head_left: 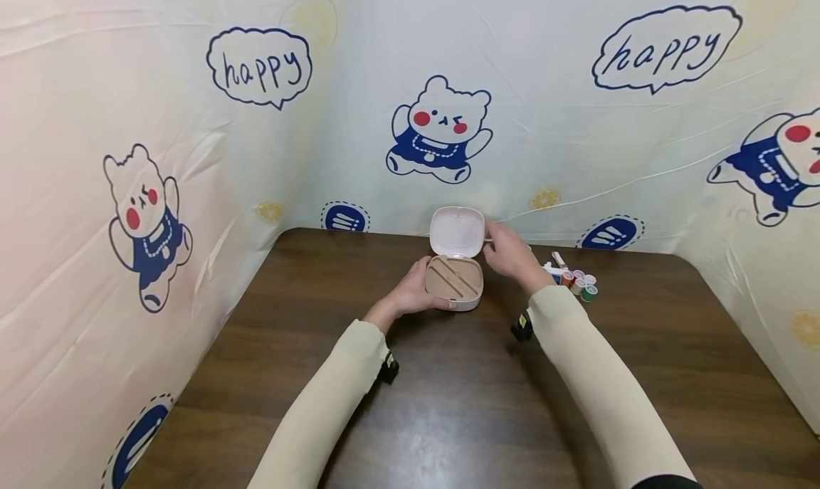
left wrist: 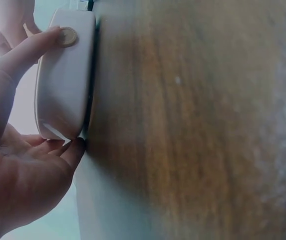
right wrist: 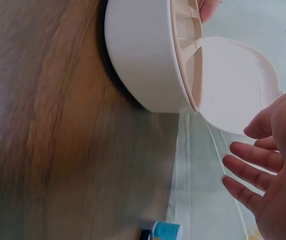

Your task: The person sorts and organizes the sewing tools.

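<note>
A white storage box (head_left: pixel 466 305) with a beige divided tray (head_left: pixel 442 284) inside stands on the table, its lid (head_left: pixel 458 231) raised upright at the back. My left hand (head_left: pixel 412 290) grips the box from the left. In the left wrist view, the thumb of the left hand (left wrist: pixel 28 165) lies on the round front button (left wrist: pixel 67 37), and its fingers curl at the side and lower edge. My right hand (head_left: pixel 509 250) is at the lid's right edge. The right wrist view shows its thumb by the rim and the other fingers (right wrist: pixel 250 172) loosely extended; whether it touches the lid is unclear.
Several thread spools (head_left: pixel 588 293) and other small items stand to the right of the box, close to my right wrist. The brown wooden table (head_left: pixel 442 403) meets a printed cloth backdrop (head_left: pixel 359 119) at its rear edge.
</note>
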Demonstrator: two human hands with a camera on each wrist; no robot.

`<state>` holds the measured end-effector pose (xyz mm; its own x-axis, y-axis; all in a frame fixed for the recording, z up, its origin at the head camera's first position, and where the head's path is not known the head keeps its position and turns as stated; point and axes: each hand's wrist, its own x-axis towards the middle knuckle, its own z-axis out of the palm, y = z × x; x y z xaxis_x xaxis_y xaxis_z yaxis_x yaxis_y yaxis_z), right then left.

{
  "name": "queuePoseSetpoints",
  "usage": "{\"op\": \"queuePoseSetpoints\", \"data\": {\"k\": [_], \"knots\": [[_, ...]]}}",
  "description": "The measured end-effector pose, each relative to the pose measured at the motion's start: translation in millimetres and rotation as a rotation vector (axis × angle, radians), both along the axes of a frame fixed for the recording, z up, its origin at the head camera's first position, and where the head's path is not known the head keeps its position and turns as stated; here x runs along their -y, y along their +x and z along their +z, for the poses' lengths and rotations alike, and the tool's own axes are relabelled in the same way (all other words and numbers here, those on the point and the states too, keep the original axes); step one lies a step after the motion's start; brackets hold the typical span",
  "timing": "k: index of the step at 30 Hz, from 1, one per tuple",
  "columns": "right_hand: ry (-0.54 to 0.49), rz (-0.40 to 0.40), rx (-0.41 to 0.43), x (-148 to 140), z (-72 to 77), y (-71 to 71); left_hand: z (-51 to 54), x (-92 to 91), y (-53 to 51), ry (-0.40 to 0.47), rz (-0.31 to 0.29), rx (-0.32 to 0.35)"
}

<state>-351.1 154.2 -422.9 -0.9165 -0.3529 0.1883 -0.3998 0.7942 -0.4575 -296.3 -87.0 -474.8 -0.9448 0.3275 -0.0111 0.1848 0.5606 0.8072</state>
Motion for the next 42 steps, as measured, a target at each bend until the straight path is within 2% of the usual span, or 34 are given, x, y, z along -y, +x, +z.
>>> {"op": "queuePoseSetpoints", "data": {"k": [5, 11, 14, 18, 29, 33, 42], "knots": [[0.056, -0.002, -0.039, -4.7, 0.4, 5.5, 3.2, 1.2, 1.0, -0.002, -0.01, 0.008], [0.029, 0.08, -0.075, -6.1, -2.0, 7.8, -0.7, 2.1, -3.9, -0.008, -0.003, 0.028], [-0.017, 0.127, -0.059, -5.1, -3.1, 8.9, -3.6, 2.3, -5.6, -0.003, -0.005, 0.032], [-0.036, 0.148, -0.025, -2.9, -4.4, 11.9, -5.9, 2.4, -7.4, 0.003, -0.009, 0.025], [-0.008, 0.21, 0.071, 12.3, -9.0, 21.6, -5.0, 2.2, -6.8, -0.008, -0.023, 0.019], [0.003, 0.222, 0.081, 17.4, -9.4, 23.0, -6.3, 0.3, -7.4, -0.03, -0.017, 0.032], [0.05, 0.233, 0.155, 28.5, -7.6, 22.5, -4.4, -4.2, -6.1, -0.004, -0.003, 0.038]]}}
